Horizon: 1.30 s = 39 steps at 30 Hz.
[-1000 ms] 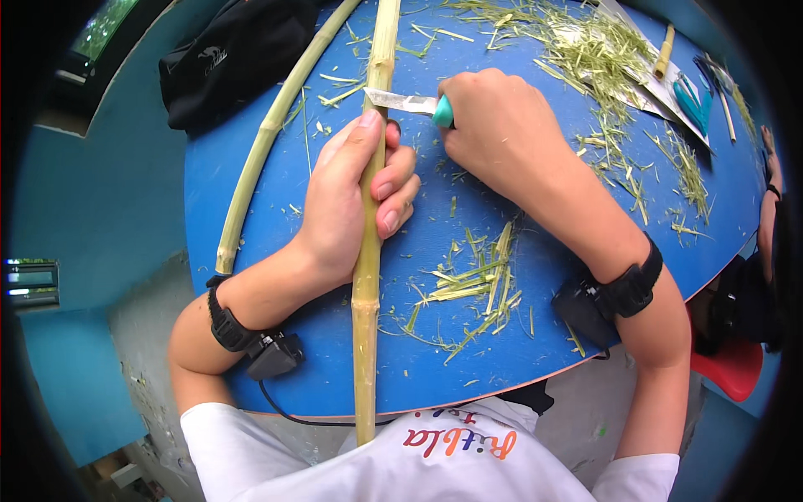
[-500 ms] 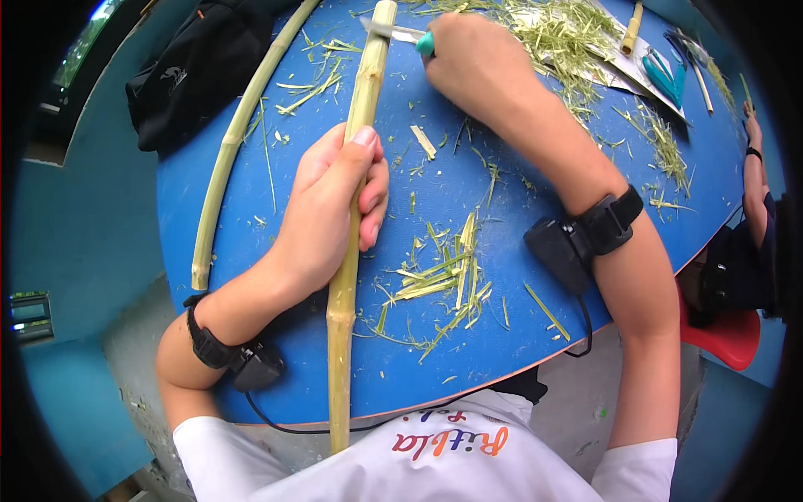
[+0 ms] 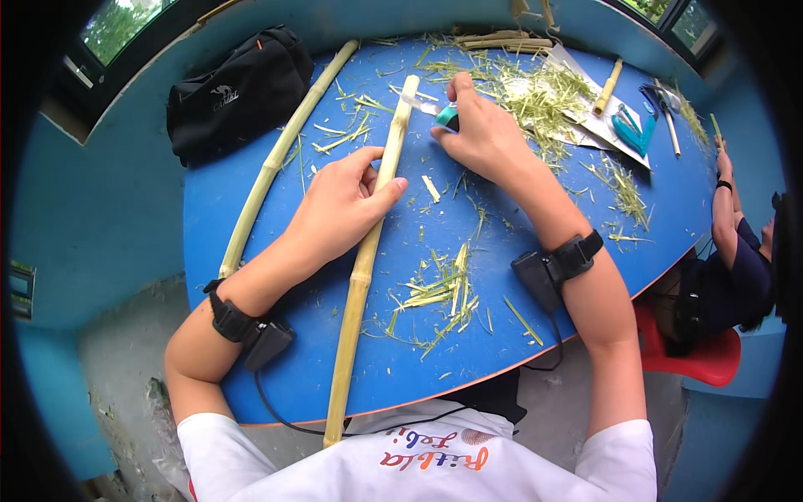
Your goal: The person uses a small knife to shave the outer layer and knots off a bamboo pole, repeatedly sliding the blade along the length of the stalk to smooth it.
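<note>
My left hand (image 3: 339, 201) is closed around the upper part of a peeled, pale bamboo stick (image 3: 355, 289), the thumb resting on its right side. The stick runs from the table toward my shirt, and its lower end is at the table's front edge. In my right hand (image 3: 485, 138) is a knife (image 3: 447, 117) with a teal handle. Its thin blade points left and lies across the stick near the top end. Thin green and pale shavings (image 3: 443, 293) are scattered to the right of the stick.
A longer bamboo pole (image 3: 269, 167) lies to the left, beside a black bag (image 3: 242, 96). At the back right are a shavings heap (image 3: 544, 105), paper sheets (image 3: 590, 79), a short bamboo piece (image 3: 608, 88) and a teal tool (image 3: 633, 130). Another person (image 3: 740, 243) sits at the right.
The view has tilted up, showing more of the far table and windows. My left hand has loosened its wrap, its thumb now extended. My right hand's fingers have partly uncurled around the knife.
</note>
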Each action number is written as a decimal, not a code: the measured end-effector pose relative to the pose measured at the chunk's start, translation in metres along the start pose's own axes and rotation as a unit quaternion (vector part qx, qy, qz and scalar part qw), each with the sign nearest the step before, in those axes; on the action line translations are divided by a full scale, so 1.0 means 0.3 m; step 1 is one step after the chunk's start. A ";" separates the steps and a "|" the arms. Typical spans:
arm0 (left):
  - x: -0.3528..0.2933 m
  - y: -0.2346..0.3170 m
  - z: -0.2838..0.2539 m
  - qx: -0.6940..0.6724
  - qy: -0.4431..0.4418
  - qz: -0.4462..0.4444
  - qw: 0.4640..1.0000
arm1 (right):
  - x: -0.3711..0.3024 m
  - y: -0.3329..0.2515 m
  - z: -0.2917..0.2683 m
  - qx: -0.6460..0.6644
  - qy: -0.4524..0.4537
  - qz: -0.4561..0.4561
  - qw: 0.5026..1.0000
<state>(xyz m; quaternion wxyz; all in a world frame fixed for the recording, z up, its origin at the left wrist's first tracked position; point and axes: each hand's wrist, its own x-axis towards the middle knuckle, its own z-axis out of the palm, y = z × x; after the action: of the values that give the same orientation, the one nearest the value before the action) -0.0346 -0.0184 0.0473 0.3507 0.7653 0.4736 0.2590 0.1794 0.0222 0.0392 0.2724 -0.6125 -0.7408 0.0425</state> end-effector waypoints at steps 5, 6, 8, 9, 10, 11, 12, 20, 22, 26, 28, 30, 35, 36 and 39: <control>0.023 -0.020 0.017 0.081 0.029 0.032 0.996 | 0.009 0.038 0.012 0.071 -0.059 -0.037 0.995; 0.024 -0.018 0.023 0.080 0.027 0.025 0.996 | 0.008 0.050 0.010 0.080 -0.052 -0.070 0.993; 0.029 -0.035 0.015 0.083 0.025 0.015 0.996 | -0.001 0.031 -0.012 0.088 -0.075 -0.076 0.990; 0.036 -0.047 0.010 0.084 0.025 0.019 0.996 | -0.010 0.020 -0.023 0.094 -0.099 -0.080 0.987; 0.046 -0.051 0.004 0.087 0.026 0.027 0.996 | -0.016 0.011 -0.034 0.095 -0.093 -0.084 0.988; 0.054 -0.053 -0.001 0.092 0.029 0.030 0.995 | -0.022 0.003 -0.043 0.101 -0.090 -0.069 0.988; 0.063 -0.053 -0.005 0.117 0.024 0.039 0.992 | -0.028 -0.002 -0.047 0.108 -0.086 -0.055 0.989; 0.122 -0.046 0.026 0.167 0.050 0.109 0.979 | -0.082 0.025 -0.039 0.051 -0.056 -0.098 0.992; 0.108 -0.029 0.025 0.155 0.031 0.077 0.984 | -0.090 0.040 -0.041 0.038 -0.051 -0.110 0.992; 0.112 -0.020 0.045 0.127 0.056 0.081 0.987 | -0.102 0.036 -0.061 0.027 -0.045 -0.116 0.992; 0.114 -0.023 0.051 0.117 0.067 0.099 0.986 | -0.101 0.046 -0.061 0.019 -0.040 -0.118 0.992; 0.120 -0.010 0.052 0.139 0.056 0.102 0.983 | -0.094 0.050 -0.068 0.030 -0.036 -0.104 0.993; 0.132 -0.019 0.061 0.144 0.075 0.126 0.979 | -0.089 0.033 -0.098 0.026 -0.057 -0.095 0.994; 0.133 -0.023 0.064 0.144 0.081 0.139 0.976 | -0.091 0.027 -0.101 0.035 -0.071 -0.076 0.994; 0.129 -0.008 0.067 0.152 0.089 0.156 0.972 | -0.093 0.013 -0.112 0.032 -0.086 -0.052 0.994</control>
<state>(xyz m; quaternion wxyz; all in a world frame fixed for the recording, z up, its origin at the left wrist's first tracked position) -0.0051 0.0115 0.0353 0.1413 0.8480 0.4113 0.3028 0.2010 -0.0119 0.0561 0.2290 -0.5580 -0.7908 0.1040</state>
